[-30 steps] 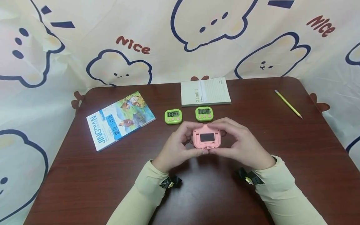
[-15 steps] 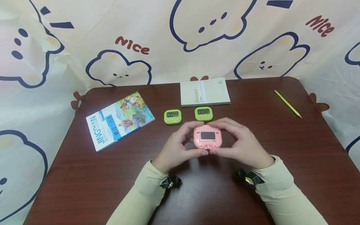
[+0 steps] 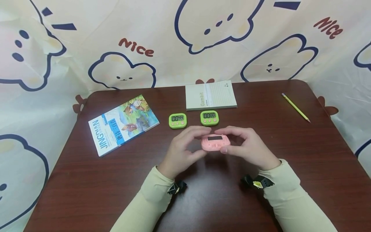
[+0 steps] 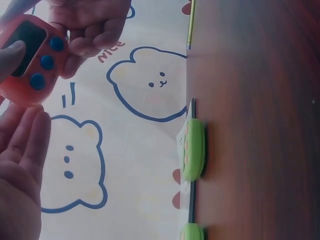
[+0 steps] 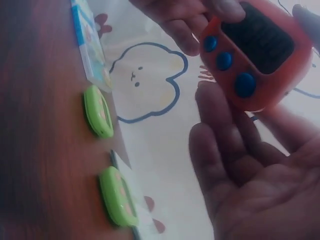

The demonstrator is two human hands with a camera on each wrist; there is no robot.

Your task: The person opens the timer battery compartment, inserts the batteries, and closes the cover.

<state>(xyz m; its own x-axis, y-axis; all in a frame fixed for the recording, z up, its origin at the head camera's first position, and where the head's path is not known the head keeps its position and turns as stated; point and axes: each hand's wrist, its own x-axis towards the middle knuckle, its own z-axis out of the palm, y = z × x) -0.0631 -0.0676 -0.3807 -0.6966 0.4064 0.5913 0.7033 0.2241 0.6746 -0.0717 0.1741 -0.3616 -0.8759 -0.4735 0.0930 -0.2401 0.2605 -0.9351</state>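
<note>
Between the hands, in the head view, is a pink kitchen timer (image 3: 215, 143), raised and tilted, its back with a dark rectangle facing up. The left hand (image 3: 182, 149) pinches its left side, the thumb tip at the lower edge. The right hand (image 3: 252, 146) grips the right side between thumb and fingers. From below, the left wrist view shows the timer (image 4: 32, 60) with a dark screen and blue buttons, a thumb lying over the screen. In the right wrist view the right fingers (image 5: 225, 125) curl beside the timer (image 5: 257, 50); digits on its screen cannot be read.
Beyond the hands stand two green timers, the left one (image 3: 177, 121) showing 00:44 and the right one (image 3: 209, 118) 00:00. Behind them lies a notebook (image 3: 211, 95). A picture-covered book (image 3: 124, 125) is at left, and a yellow-green pencil (image 3: 295, 108) at far right.
The pink timer has tipped, so its back looks flatter and its lower edge shows more. Both thumbs have shifted along with it. The left green timer's display has gone from 00:43 to 00:44.
</note>
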